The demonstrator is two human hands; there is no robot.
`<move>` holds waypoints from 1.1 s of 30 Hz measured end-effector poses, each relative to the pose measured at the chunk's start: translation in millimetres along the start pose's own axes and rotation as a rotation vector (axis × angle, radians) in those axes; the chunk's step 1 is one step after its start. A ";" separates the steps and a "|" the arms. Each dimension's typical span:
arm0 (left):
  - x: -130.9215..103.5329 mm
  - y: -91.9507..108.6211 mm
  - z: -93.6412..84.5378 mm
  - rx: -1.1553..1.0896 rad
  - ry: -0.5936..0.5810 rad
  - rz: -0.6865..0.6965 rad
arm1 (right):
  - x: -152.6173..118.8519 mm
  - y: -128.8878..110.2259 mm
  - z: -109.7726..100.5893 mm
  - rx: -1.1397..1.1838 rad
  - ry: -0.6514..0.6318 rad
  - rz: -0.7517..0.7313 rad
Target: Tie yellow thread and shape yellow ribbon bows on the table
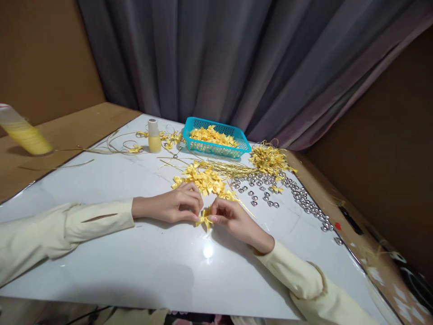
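Note:
A small yellow ribbon bow (204,219) is pinched between my two hands, low over the white tabletop. My left hand (177,203) grips its left side with thumb and fingers closed. On its right side, my right hand (233,219) pinches the ribbon between thumb and forefinger. Just beyond my hands lies a loose pile of yellow ribbon bows (206,178). Behind that pile, a bundle of gold cords (233,169) stretches toward the right.
A turquoise basket (218,151) of yellow bows stands at the back. Silver heart-shaped pieces (304,198) spread along the right, near a heap of bows with cords (269,158). A small bottle (154,137) and a yellow spool (27,135) stand left. A black tool (351,220) lies right.

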State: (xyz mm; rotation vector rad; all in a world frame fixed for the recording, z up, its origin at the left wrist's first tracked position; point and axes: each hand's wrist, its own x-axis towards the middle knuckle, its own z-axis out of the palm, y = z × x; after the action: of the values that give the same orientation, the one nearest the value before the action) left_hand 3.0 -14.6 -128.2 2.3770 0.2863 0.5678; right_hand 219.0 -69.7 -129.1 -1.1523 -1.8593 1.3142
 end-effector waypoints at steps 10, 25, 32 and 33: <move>-1.1 -0.5 -0.2 0.042 -0.065 -0.010 | -7.6 -11.6 2.2 -0.414 -0.023 -0.103; -1.1 6.8 5.4 0.120 -0.118 -0.037 | -10.7 -16.3 10.9 -0.603 -0.058 -0.016; -0.7 8.3 5.9 0.119 -0.119 -0.024 | -10.7 -20.4 7.8 -0.570 -0.043 -0.005; -0.8 8.1 6.0 0.118 -0.119 -0.023 | -10.6 -20.6 6.9 -0.573 -0.043 -0.005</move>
State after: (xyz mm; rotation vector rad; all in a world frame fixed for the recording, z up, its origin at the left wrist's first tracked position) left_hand 5.6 -24.3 -127.2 2.5065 0.3009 0.4063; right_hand 211.6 -85.1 -111.9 -1.3962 -2.3509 0.8194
